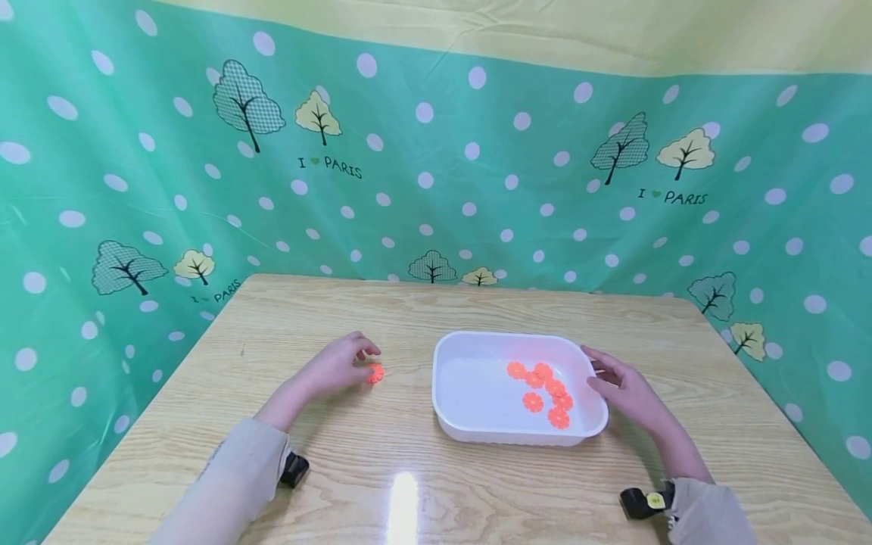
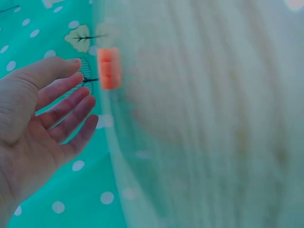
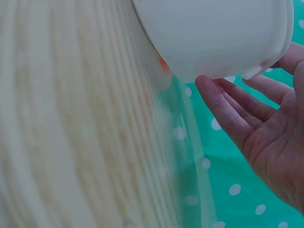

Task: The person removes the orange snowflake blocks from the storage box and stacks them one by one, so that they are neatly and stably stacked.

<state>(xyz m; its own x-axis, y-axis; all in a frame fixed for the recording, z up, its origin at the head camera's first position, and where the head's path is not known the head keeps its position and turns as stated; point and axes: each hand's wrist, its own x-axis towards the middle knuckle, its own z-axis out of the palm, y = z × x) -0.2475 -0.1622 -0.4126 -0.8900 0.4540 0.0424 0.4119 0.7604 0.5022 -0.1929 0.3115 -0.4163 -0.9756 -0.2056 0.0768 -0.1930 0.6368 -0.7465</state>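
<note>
At the left, my feed shows a sleeve (image 1: 225, 484), cut off by the lower edge. The left hand (image 1: 341, 365) is just beside an orange disc (image 1: 376, 373) on the wooden table (image 1: 368, 446); its fingers are loosely bent and they grip nothing. In the head view I lose part of this disc behind the hand, but the left wrist view gives me a small gap between them. Further right stands a white container (image 1: 470, 437). In its right half lie more orange discs (image 1: 533, 402), some overlapping, so I cannot count them surely. At its right end, the right hand (image 1: 627, 386) touches it. The rim hides one digit in the right wrist view, so I cannot tell whether this hand grips. There, a small orange patch (image 3: 164, 65) by the container's edge is hard to make out.
</note>
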